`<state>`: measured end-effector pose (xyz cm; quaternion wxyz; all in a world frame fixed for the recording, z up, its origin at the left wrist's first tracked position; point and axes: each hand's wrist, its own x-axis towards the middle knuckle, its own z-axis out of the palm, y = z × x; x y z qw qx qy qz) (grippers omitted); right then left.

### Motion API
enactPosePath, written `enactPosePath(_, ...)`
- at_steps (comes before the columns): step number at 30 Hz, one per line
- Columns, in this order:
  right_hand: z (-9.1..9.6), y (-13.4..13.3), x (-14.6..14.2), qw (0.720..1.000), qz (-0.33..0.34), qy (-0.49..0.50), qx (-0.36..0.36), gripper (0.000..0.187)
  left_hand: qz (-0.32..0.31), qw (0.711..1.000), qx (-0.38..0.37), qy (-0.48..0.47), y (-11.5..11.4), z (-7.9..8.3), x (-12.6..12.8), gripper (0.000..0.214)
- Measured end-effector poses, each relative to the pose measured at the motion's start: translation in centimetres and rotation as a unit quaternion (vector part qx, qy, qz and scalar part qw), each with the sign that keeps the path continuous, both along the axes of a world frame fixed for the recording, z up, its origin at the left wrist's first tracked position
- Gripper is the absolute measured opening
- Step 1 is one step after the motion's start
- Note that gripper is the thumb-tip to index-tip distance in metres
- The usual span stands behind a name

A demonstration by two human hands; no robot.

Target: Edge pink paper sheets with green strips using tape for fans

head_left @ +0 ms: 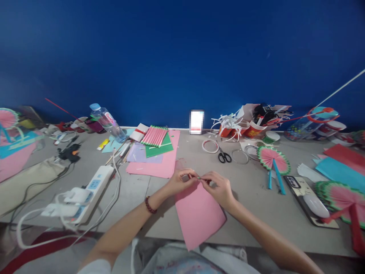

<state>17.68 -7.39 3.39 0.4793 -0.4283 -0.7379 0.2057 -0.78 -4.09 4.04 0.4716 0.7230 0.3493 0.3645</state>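
Observation:
A pink sheet of paper (198, 215) slants down from my fingers, its lower corner reaching past the table's front edge. At its top edge my left hand (184, 180) pinches the paper between thumb and fingers. My right hand (218, 185) pinches the same edge close beside it, fingertips almost meeting. A small greenish bit shows between the fingertips; the exact fold there is too small to make out. Behind my left hand lies a pile of coloured paper with a pleated pink piece with green edges (155, 136) on top.
Black-handled scissors (224, 156) and a roll of tape (210, 146) lie beyond my right hand. A white power strip (95, 192) with cables stands left. Round pink paper fans (274, 160) and a phone (308, 201) lie right. A tilted bottle (108, 121) is at the back left.

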Motion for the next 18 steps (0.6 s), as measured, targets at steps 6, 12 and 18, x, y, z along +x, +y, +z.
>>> enactPosePath(6,-0.3,0.2,0.0,0.994,0.006,0.041,-0.102,0.007,0.006,0.999,0.011,0.030,0.1,0.0,-0.1,0.026)
enactPosePath(12,-1.0,0.9,0.3,0.975,0.004,0.093,-0.204,0.015,0.006,0.997,-0.006,0.072,0.1,0.1,-0.1,0.028)
enactPosePath(18,-1.7,2.4,1.8,0.928,-0.091,0.258,-0.253,0.026,-0.002,0.991,-0.114,0.067,1.6,-0.3,-1.8,0.031)
